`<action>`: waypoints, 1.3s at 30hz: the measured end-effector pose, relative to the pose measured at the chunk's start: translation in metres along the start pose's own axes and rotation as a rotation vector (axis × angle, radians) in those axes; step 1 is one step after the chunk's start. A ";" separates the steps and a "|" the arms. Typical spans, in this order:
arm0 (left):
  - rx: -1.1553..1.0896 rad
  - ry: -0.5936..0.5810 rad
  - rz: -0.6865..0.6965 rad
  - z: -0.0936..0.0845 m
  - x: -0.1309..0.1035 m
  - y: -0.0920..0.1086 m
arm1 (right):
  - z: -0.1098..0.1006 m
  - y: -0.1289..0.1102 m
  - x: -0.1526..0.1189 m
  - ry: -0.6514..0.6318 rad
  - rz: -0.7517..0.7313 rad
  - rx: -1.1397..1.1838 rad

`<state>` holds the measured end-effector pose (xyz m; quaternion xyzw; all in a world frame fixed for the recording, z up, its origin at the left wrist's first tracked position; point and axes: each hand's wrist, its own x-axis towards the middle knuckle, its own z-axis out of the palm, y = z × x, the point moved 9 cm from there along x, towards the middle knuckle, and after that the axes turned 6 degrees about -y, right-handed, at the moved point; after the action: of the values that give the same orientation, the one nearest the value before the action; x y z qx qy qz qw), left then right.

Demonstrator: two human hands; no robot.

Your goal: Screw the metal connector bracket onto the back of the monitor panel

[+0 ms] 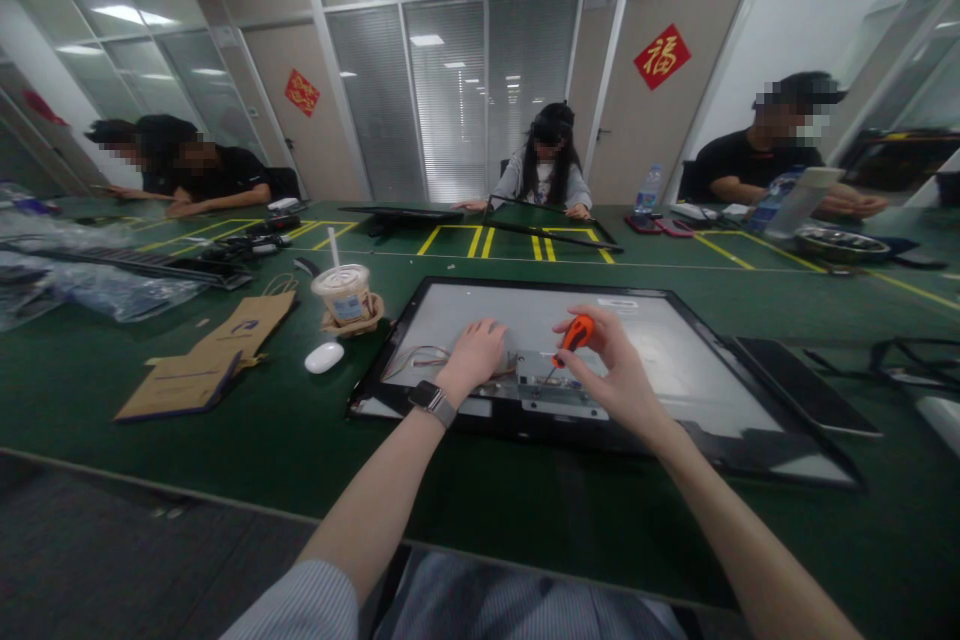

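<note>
A large flat panel with a black frame [675, 308] and a grey back lies on the green table. My right hand [611, 360] holds an orange and black screwdriver [576, 334], its thin shaft slanting down to a small metal plate with a circuit board [551, 378] near the panel's front edge. My left hand [476, 355] rests palm down on the panel, left of the metal plate, beside some thin wires [424, 357]. Its fingers lie flat and nothing shows in them. A watch is on the left wrist.
An iced drink cup [343, 295], a white mouse [324, 357] and brown paper bags [225, 345] lie left of the panel. A black flat device [802, 385] is at its right. Plastic wrap [127, 285] covers the far left. Several people sit across the table [420, 480].
</note>
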<state>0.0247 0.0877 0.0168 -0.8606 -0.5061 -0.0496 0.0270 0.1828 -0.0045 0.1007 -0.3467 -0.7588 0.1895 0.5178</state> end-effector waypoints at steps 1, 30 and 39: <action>-0.001 -0.002 0.001 0.001 0.000 0.000 | -0.002 0.001 0.000 0.010 0.000 -0.021; 0.015 -0.011 0.004 0.002 0.001 -0.001 | 0.001 0.000 0.001 -0.036 -0.020 0.014; 0.016 0.000 -0.001 0.002 0.001 -0.002 | 0.000 0.005 0.001 -0.024 0.031 0.071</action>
<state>0.0238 0.0892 0.0145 -0.8600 -0.5071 -0.0457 0.0338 0.1846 -0.0011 0.0983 -0.3376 -0.7522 0.2285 0.5177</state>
